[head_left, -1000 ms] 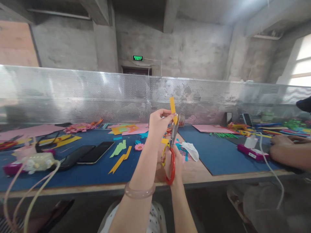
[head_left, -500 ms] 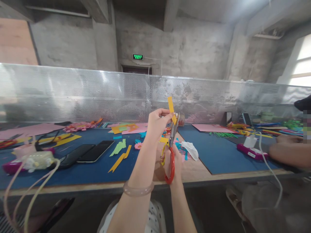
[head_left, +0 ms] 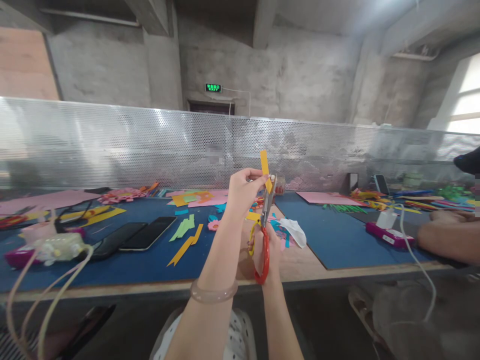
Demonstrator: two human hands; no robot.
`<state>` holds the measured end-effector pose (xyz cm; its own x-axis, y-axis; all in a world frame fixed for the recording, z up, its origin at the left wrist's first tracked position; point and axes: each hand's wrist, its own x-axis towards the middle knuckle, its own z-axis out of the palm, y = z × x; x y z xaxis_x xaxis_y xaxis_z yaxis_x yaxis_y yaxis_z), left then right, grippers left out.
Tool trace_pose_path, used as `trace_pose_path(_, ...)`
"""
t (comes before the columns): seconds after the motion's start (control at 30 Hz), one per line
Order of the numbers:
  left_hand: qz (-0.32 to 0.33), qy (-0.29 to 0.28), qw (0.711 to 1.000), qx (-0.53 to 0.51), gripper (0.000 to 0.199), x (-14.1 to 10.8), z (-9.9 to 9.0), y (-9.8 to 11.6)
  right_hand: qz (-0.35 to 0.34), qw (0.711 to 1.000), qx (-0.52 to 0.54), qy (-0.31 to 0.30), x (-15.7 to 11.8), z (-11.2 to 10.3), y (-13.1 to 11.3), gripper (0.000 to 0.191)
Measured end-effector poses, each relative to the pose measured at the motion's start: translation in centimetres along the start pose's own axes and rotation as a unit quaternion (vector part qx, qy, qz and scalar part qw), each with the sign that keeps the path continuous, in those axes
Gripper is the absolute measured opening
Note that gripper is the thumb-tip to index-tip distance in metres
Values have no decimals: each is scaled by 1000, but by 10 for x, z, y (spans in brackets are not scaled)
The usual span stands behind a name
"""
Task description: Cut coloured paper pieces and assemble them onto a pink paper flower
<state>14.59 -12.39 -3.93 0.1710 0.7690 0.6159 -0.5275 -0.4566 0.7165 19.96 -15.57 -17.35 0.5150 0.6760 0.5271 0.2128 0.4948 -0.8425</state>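
My left hand (head_left: 245, 190) pinches a yellow-orange paper strip (head_left: 264, 164) that stands nearly upright above the table. In my right hand (head_left: 272, 250) are scissors with red and yellow handles (head_left: 267, 247), their blades pointing up. The blade tips are at the strip's lower end, close to my left fingertips; whether they touch the paper I cannot tell. Below and left on the blue mat lie orange strips (head_left: 186, 245) and light green strips (head_left: 182, 227). Behind my right hand is a white crumpled piece (head_left: 294, 231) among blue and pink scraps.
Two black phones (head_left: 150, 233) and a purple power strip (head_left: 18, 256) with cables lie at left. A second purple power strip (head_left: 389, 235) is at right, near another person's forearm (head_left: 448, 237). A perforated metal partition (head_left: 150, 145) runs along the table's back.
The paper strip and my left fingers have shifted very slightly to the right. The scissors stay in almost the same position.
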Motion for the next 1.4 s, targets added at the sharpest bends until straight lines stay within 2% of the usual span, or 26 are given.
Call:
trace_pose_path(0.23,14,-10,1000,13,9,1,-2,-3,-11,1000,-18,3,0,-1,2,24)
trace_pose_path(0.53,9,-18,1000,2,10,2,-2,-5,-13,999,-38,17,1,0,6,15)
trace_pose_path(1.2,-2,-18,1000,-16,11,2,-1,-5,-19,994,-100,48,-1,-1,-2,19)
trace_pose_path(1.4,-5,-14,1000,-27,12,2,-1,-6,-34,993,-105,45,-1,-2,2,19)
